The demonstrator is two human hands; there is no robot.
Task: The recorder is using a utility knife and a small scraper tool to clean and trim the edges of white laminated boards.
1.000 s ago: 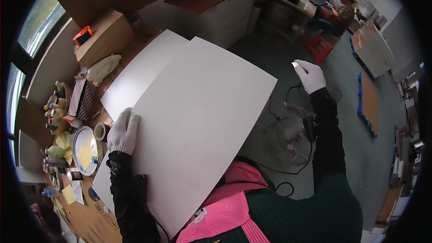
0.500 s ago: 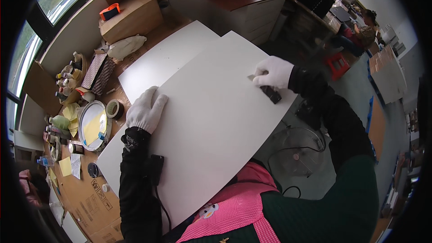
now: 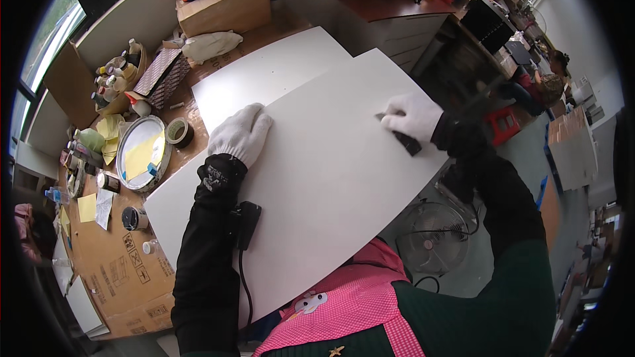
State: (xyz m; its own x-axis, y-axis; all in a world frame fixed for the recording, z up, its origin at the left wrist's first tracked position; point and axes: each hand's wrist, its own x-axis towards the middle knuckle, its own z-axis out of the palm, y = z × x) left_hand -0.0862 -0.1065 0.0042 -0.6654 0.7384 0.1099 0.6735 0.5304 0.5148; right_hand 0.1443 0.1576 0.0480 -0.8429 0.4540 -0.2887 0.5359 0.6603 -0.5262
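A large white board (image 3: pixel 311 178) lies in front of me, its near edge against my pink apron. My left hand (image 3: pixel 240 135), in a white knitted glove, rests flat on the board's left side with its fingers stretched out. Near the right edge my right hand (image 3: pixel 414 118), gloved the same way, is closed round a small black-handled tool (image 3: pixel 407 144). A thin, blurred tip of it shows beyond the fingers, close to the board's surface; I cannot tell whether it touches. A second white board (image 3: pixel 264 73) lies partly under the first at the far left.
On the cardboard-covered table (image 3: pixel 126 291) at left stand a round tub lid (image 3: pixel 122 165) with yellow sandpaper-like sheets, a tape roll (image 3: pixel 179 132), small jars and several bottles. A carton (image 3: pixel 225 3) stands farther back. At right are a fan (image 3: pixel 433 238) and a red stool (image 3: pixel 504 125).
The view has shifted, so the scene sits farther right. My right hand keeps hold of the black-handled tool at about the same part of the board; my left hand stays flat, its thumb closer in.
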